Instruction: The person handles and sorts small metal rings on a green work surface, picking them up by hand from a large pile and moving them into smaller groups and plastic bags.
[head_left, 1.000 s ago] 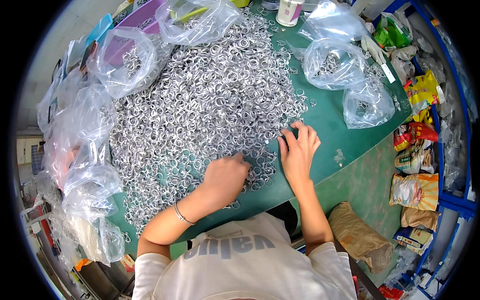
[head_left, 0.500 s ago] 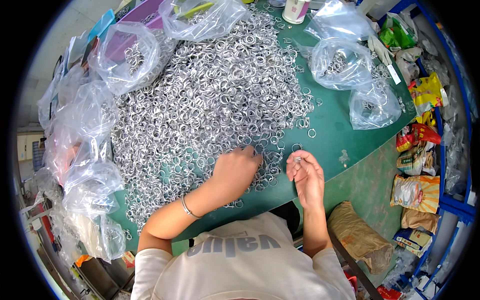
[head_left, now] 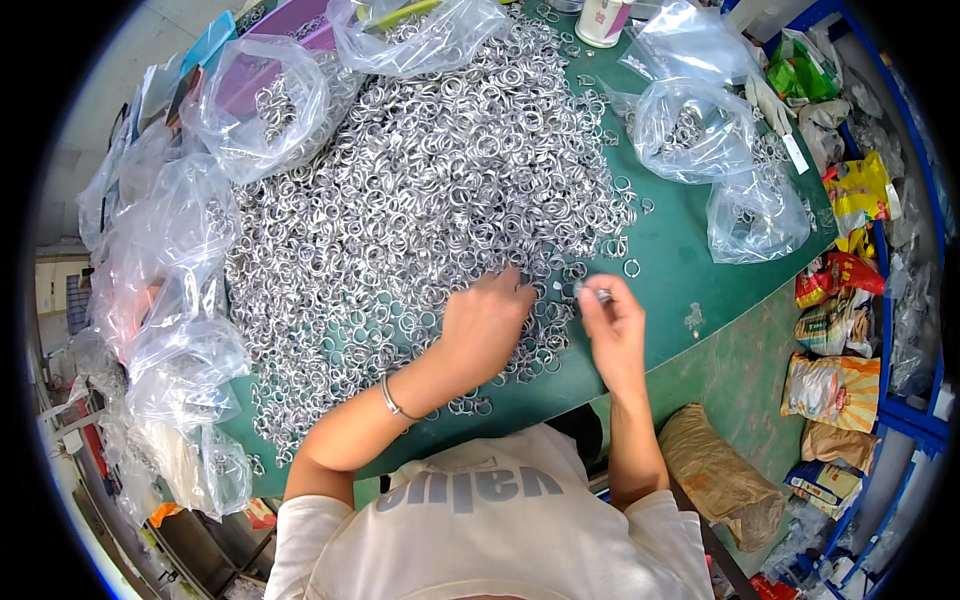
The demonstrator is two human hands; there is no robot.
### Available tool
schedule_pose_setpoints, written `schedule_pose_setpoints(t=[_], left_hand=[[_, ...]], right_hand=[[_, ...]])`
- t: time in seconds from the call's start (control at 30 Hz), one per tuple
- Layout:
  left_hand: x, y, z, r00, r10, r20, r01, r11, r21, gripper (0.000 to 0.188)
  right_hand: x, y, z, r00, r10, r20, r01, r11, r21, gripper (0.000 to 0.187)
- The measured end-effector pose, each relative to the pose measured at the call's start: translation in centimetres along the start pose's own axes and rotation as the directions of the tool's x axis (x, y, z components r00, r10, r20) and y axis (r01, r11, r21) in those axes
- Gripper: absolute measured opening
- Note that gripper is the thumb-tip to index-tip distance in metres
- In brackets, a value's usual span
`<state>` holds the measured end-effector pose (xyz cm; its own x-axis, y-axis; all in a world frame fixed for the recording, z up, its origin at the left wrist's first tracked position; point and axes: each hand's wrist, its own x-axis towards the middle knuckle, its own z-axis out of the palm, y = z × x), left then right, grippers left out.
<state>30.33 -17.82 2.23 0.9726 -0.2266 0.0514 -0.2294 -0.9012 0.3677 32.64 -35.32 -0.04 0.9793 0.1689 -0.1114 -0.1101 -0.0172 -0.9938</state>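
A wide heap of small silver metal rings (head_left: 440,190) covers much of the green tabletop. My left hand (head_left: 487,322) is at the heap's near right edge, fingers curled down among the rings; what its fingertips hold is hidden. To its right, my right hand (head_left: 614,325) is raised a little with fingers closed on a few small metal rings (head_left: 602,295). Another ring shows right by its fingertips. A bangle (head_left: 390,396) circles my left wrist.
Clear plastic bags of rings stand at the far left (head_left: 255,110), far middle (head_left: 420,35) and far right (head_left: 690,130). A purple bin (head_left: 245,85) and a white tub (head_left: 602,20) are at the back. Right of the table are a brown sack (head_left: 720,475) and blue shelving (head_left: 910,420).
My left hand has moved slightly away from me and right, into the rings. My right hand has turned, its fingers closing more over the rings it holds.
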Motion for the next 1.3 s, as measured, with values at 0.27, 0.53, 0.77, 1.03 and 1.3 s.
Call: schedule_pose_setpoints(t=[0.27,0.53,0.77,1.03,1.3], left_hand=[[-0.2,0.3,-0.5,0.999,-0.046,-0.008,0.047,0.997,0.063,0.025],[-2.7,0.4,-1.7,0.999,0.023,0.047,-0.021,0.998,-0.056,0.023],[-2.4,-0.6,-1.5,0.994,-0.095,0.052,0.092,0.994,0.057,0.031],[-1.9,-0.1,-2.2,0.988,-0.147,-0.048,0.144,0.988,-0.049,0.034],[-4.6,-0.7,-3.7,0.986,-0.06,0.158,0.065,0.998,-0.023,0.028]], right_hand=[[-1.2,-0.1,-1.5,0.929,0.253,0.269,-0.358,0.443,0.822,0.013],[0.8,-1.9,3.0,0.956,-0.272,0.108,0.258,0.61,-0.75,0.024],[-0.2,-2.3,0.6,0.977,-0.188,0.102,0.179,0.462,-0.868,0.016],[1.1,-3.9,3.5,0.953,-0.244,0.181,0.282,0.492,-0.823,0.025],[-0.2,-3.3,2.0,0.925,-0.022,0.379,0.346,0.458,-0.819,0.02]])
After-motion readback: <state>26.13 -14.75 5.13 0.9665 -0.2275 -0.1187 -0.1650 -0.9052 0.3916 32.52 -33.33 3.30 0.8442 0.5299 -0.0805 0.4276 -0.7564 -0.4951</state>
